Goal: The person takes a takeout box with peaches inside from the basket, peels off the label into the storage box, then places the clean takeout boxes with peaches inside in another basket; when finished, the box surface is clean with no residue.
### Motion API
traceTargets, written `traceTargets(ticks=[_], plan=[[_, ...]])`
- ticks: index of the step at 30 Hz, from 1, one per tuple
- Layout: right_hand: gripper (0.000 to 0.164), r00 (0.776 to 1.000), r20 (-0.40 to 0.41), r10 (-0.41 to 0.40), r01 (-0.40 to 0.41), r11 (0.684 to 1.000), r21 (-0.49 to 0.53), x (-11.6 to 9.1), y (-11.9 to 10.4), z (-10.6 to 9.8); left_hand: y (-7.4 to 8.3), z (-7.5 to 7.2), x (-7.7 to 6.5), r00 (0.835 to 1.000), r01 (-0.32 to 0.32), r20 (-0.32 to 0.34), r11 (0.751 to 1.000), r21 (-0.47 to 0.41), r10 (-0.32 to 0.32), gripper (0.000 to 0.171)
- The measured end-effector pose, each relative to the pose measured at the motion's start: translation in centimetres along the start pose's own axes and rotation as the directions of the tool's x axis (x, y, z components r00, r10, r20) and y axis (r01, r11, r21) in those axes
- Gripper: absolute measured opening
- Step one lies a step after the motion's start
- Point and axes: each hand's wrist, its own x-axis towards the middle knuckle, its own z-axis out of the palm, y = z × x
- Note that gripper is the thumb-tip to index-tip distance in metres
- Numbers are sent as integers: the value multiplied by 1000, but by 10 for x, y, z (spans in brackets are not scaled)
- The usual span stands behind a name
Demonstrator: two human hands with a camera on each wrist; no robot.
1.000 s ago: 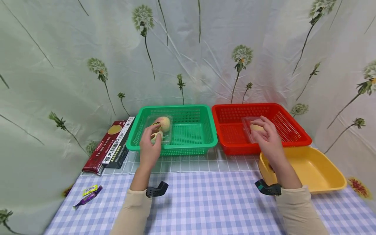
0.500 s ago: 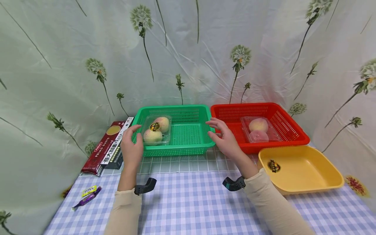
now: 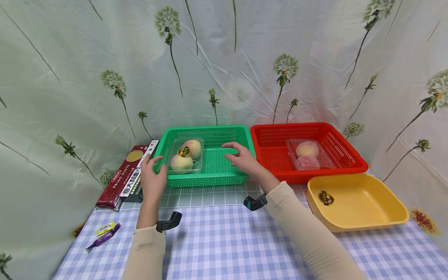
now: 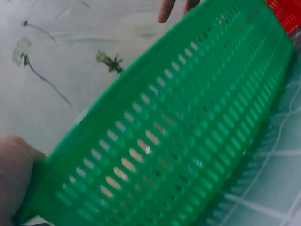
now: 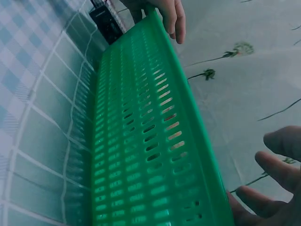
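At the left front corner of the green basket, my left hand overlaps the rim, thumb and fingers apart. My right hand hovers over the basket's right side with its fingers spread and nothing between them; the right wrist view shows those fingers beside the rim. Inside the basket, on the left, lies a clear plastic pack with two peaches and a dark round sticker. In the left wrist view, the slotted basket wall hides most of the pack.
To the right stands a red basket with another pack of peaches. A yellow tub with a sticker sits in front of it. Pasta packets lean at left. A purple-wrapped sweet and a yellow packet lie nearer.
My right hand has moved left from over the red basket to the green basket's right side. My left hand has shifted left, from over the peach pack to the basket's left corner.
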Motion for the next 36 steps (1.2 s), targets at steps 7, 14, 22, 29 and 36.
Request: traceTargets(ticks=[7,14,22,29,36], plan=[[46,980,183,79,-65,995,-80,23,-7,16,-16,-1,3,997,70,49,991,-116,-65,40],[55,948,294,121,-112,993,-48,39,-14,30,-21,3,2,996,85,60,962,-259,-72,40],[59,924,338,180,-209,977,50,52,-18,48,-22,7,0,996,87,14,957,-275,-86,39],[57,923,321,214,-290,934,210,55,-17,55,-23,9,-1,994,105,8,934,-341,-109,39],[53,914,306,268,-379,834,401,59,-14,56,-23,12,-1,993,98,-27,916,-390,-118,38]])
